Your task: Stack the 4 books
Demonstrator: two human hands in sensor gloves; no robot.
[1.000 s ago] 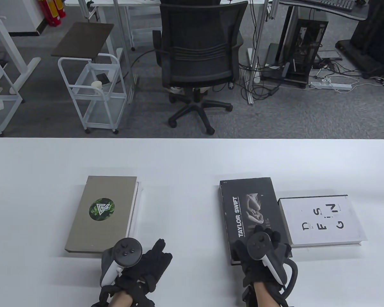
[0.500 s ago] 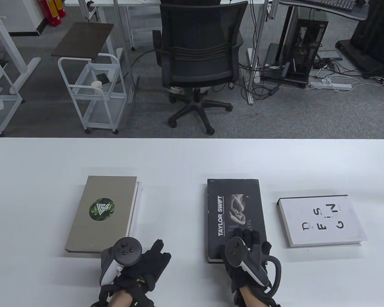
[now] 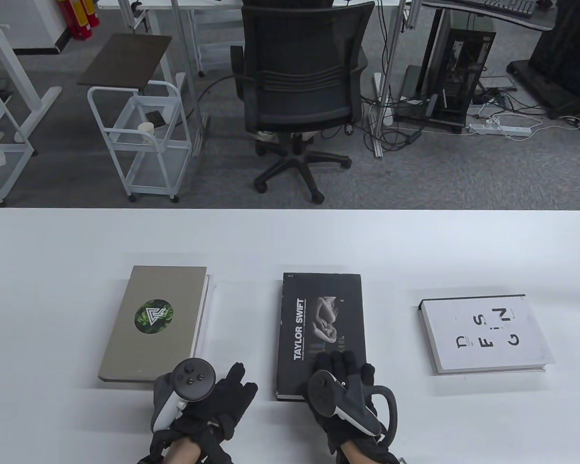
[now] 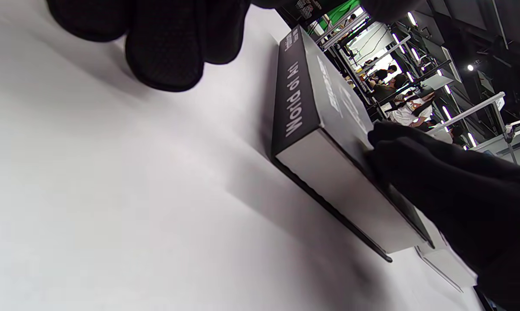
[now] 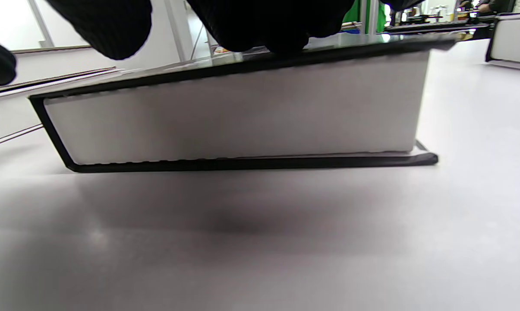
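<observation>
Black office chair [image 3: 297,92] behind white table [image 3: 290,237]; white cart [image 3: 142,140], perhaps holding a cup.

Black book [image 3: 321,333]: near cover end hidden under right hand [image 3: 343,386]. Fourth book: only white sliver [image 3: 210,282] visible beside tan book [image 3: 154,324]; whether underneath, cannot tell. Tan book near corner behind left hand [image 3: 208,396]. Wrist views: fingers [image 4: 165,47] cut off by top edge.

Bare table [image 3: 241,314] separates grey book [image 3: 152,324] and black book [image 3: 321,333].
</observation>
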